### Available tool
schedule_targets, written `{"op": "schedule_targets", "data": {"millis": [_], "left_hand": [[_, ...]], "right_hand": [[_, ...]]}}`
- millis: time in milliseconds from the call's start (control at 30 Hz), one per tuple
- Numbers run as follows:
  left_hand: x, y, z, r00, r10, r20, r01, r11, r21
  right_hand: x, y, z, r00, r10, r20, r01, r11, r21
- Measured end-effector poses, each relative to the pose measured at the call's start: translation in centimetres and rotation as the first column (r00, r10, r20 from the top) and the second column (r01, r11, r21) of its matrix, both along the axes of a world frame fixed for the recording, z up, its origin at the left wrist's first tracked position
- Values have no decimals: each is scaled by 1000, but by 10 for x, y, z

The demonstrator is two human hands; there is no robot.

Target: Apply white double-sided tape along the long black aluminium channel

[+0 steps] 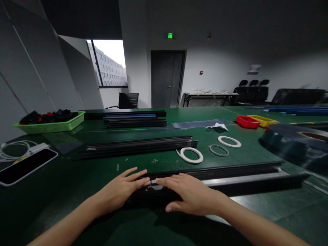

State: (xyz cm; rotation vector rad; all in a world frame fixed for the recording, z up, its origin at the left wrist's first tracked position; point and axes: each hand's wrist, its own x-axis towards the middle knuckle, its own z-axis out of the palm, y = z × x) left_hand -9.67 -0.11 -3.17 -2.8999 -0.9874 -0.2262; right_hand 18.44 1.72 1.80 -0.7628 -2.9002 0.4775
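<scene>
A long black channel profile (256, 184) lies across the near part of the green table, with a pale strip (238, 180) along its inside. At the profile's left end, my left hand (119, 189) rests with its fingers stretched out and apart. My right hand (191, 194) reaches over the profile from the near side, fingers extended and thumb apart. The fingertips of both hands nearly meet at a small light piece in the channel. My right fingers partly cover that piece, so its kind cannot be made out.
Beyond the profile lie white tape rolls (191, 155), a thin grey ring (218, 150) and more black profiles (140, 147). A phone (28, 166) and a green basket (51, 125) are at left. A red tray (247, 122) and a large film roll (294, 147) are at right.
</scene>
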Motion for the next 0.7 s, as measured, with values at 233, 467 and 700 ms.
{"op": "schedule_targets", "data": {"millis": [233, 467, 700], "left_hand": [[-11, -2, 2, 996, -73, 53, 60, 974, 218], [-1, -14, 4, 968, -58, 245, -13, 961, 276], [19, -19, 1, 995, 43, 94, -53, 993, 103]], "right_hand": [[-1, -3, 2, 990, -127, -64, 125, 992, -31], [-2, 6, -9, 962, -160, -222, 144, 986, -88], [-3, 11, -18, 922, -209, -327, 187, 977, -99]]}}
